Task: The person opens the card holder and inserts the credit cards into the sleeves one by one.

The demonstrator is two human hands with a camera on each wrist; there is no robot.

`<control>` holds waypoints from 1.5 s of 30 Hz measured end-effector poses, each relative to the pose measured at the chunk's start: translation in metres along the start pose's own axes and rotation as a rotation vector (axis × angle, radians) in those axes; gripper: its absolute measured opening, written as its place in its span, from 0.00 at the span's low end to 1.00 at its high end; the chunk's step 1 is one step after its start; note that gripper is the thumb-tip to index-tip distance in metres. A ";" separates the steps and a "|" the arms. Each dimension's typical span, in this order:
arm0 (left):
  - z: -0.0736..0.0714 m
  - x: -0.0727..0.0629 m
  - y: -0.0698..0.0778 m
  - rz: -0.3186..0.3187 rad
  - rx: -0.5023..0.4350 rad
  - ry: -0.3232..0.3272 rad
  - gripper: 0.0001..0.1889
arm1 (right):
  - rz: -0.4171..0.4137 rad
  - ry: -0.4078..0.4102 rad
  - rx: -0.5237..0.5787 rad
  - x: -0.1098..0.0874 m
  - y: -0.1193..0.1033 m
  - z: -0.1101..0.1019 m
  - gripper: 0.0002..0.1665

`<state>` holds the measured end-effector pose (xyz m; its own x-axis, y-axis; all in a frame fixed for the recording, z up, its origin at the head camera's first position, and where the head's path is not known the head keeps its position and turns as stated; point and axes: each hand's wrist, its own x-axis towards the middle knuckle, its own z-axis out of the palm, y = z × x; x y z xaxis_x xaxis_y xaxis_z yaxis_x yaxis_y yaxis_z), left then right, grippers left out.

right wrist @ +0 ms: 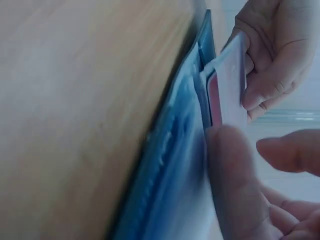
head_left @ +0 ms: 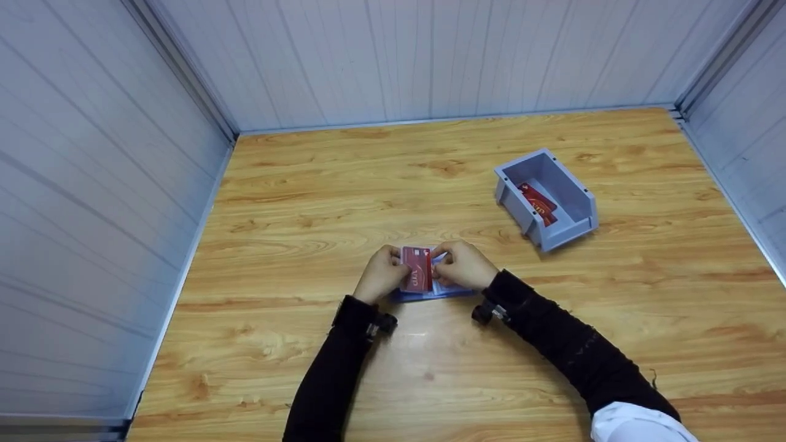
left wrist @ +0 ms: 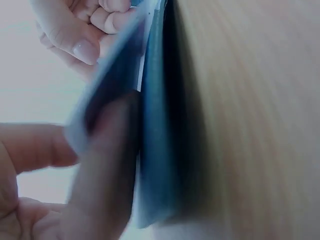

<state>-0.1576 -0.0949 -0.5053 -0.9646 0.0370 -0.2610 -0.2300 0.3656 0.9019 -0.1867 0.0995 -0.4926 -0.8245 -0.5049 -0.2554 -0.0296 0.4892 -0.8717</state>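
Observation:
A blue card holder (head_left: 424, 297) with clear plastic sleeves lies opened out on the wooden table. A red VIP card (head_left: 417, 276) sits in or against a raised clear sleeve on its left side; how far in it is cannot be told. My left hand (head_left: 379, 274) pinches that sleeve and card at the left edge, thumb in front. On the other side, my right hand (head_left: 463, 267) touches the card's right edge with one fingertip (right wrist: 225, 145). A gap shows between that digit and the finger beside it. Blur hides detail in both wrist views.
A grey plastic bin (head_left: 568, 233) stands at the back right of the table, with several red cards (head_left: 537, 202) in it. Pale panel walls (head_left: 393, 61) close in the table at the back and both sides.

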 end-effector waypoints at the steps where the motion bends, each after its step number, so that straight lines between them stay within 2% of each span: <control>1: 0.000 0.000 0.000 0.007 0.018 0.002 0.16 | -0.021 0.012 -0.065 -0.001 -0.001 -0.001 0.20; 4: -0.001 -0.002 0.001 0.027 0.078 0.017 0.18 | -0.087 0.070 -0.276 -0.006 -0.003 -0.003 0.15; 7: -0.002 -0.003 0.001 0.043 0.142 0.035 0.20 | -0.141 0.124 -0.425 -0.010 -0.003 -0.005 0.13; 10: -0.002 -0.004 0.002 0.056 0.207 0.057 0.21 | -0.170 0.146 -0.506 -0.013 -0.001 -0.009 0.12; 13: -0.002 -0.005 0.002 0.073 0.265 0.074 0.21 | -0.173 0.150 -0.539 -0.014 0.002 -0.011 0.12; 22: -0.003 -0.005 0.001 0.092 0.331 0.074 0.22 | -0.172 0.142 -0.503 -0.014 0.010 -0.016 0.13; 28: -0.002 -0.007 0.001 0.134 0.407 0.112 0.21 | -0.173 0.137 -0.449 -0.016 0.017 -0.019 0.12; 37: 0.001 -0.012 0.004 0.206 0.502 0.164 0.13 | -0.187 0.125 -0.367 -0.017 0.026 -0.023 0.09; 45: 0.004 -0.014 0.004 0.217 0.542 0.177 0.12 | -0.174 0.105 -0.330 -0.016 0.027 -0.025 0.09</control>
<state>-0.1447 -0.0905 -0.4992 -0.9996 0.0256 0.0122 0.0277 0.7900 0.6125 -0.1886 0.1381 -0.5014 -0.8439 -0.5335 -0.0560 -0.3408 0.6138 -0.7121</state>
